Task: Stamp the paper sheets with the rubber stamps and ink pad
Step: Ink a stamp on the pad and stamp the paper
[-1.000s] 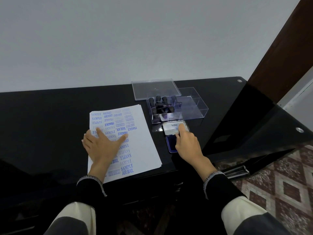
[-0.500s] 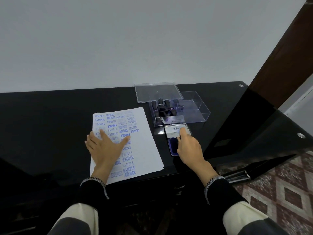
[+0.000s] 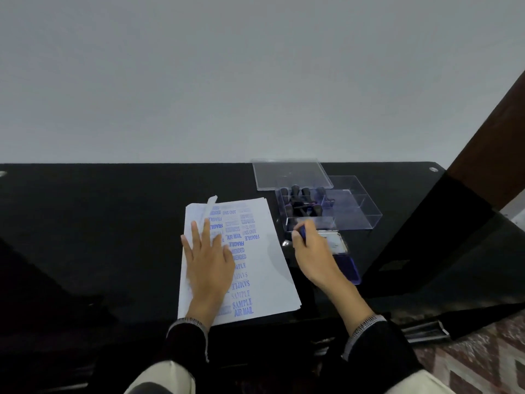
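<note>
A stack of white paper sheets [image 3: 264,268] covered in blue stamp prints lies on the black table [image 3: 99,223]. My left hand [image 3: 208,260] rests flat on the sheets, fingers straight. My right hand [image 3: 311,251] holds a small dark rubber stamp [image 3: 302,231] between fingers and thumb, lifted just left of the open ink pad [image 3: 348,265], whose white lid [image 3: 335,241] is folded back. More dark stamps [image 3: 301,200] stand in a clear plastic box [image 3: 352,211] behind the pad.
The box's clear lid [image 3: 292,173] lies flat behind the box. The table's right side drops to a lower black surface [image 3: 454,251]. A brown door frame [image 3: 497,137] stands at the right, a patterned floor [image 3: 483,359] below it. The top sheet's far left corner [image 3: 211,201] curls up.
My right hand has lifted off the ink pad and moved left and forward with the stamp. The left hand slid up the sheets. The camera tilted down.
</note>
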Demonstrator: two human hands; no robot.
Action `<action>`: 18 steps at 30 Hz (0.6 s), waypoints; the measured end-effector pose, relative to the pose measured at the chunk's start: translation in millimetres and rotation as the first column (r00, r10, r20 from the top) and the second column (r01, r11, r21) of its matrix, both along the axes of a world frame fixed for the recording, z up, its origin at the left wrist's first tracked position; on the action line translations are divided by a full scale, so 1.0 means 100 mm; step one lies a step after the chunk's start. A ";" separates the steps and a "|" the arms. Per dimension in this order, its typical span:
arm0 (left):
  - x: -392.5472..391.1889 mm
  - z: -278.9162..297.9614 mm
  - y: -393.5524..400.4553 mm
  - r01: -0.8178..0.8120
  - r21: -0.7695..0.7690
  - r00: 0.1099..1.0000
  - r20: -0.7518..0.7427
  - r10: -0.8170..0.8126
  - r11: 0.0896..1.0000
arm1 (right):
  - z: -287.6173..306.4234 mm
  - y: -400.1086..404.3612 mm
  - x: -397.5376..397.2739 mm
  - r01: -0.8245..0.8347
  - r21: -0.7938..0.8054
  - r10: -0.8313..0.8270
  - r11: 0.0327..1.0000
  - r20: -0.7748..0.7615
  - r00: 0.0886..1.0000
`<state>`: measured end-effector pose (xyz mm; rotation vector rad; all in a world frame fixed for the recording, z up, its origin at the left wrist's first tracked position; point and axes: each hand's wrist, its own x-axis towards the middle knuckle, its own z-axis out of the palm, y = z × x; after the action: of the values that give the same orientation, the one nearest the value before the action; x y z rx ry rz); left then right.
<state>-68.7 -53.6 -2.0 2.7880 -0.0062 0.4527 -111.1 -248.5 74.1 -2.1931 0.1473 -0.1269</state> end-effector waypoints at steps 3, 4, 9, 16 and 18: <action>0.00 0.00 0.01 -0.017 0.004 1.000 -0.005 0.017 1.000 | -0.01 0.20 0.25 -0.105 -0.034 0.105 0.994 -0.027 0.994; 0.00 0.00 0.00 -0.023 0.003 1.000 -0.006 0.023 1.000 | -0.02 0.24 0.33 -0.128 -0.069 0.126 0.989 -0.031 0.992; 0.01 -0.02 0.00 -0.035 0.014 0.999 0.032 0.035 0.999 | -0.02 0.34 0.60 -0.272 -0.273 0.255 0.923 -0.097 0.962; 0.01 -0.01 0.00 -0.015 0.048 0.999 -0.043 0.017 0.999 | 0.00 0.40 0.74 -0.359 -0.322 0.312 0.876 -0.190 0.931; 0.00 0.00 0.00 0.039 -0.095 0.995 -0.085 -0.047 0.995 | -0.01 0.41 0.73 -0.375 -0.319 0.326 0.870 -0.199 0.924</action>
<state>-68.7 -54.0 -2.5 2.7073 -0.0249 0.3121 -37.7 -207.5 73.1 -2.5480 -0.2182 0.2236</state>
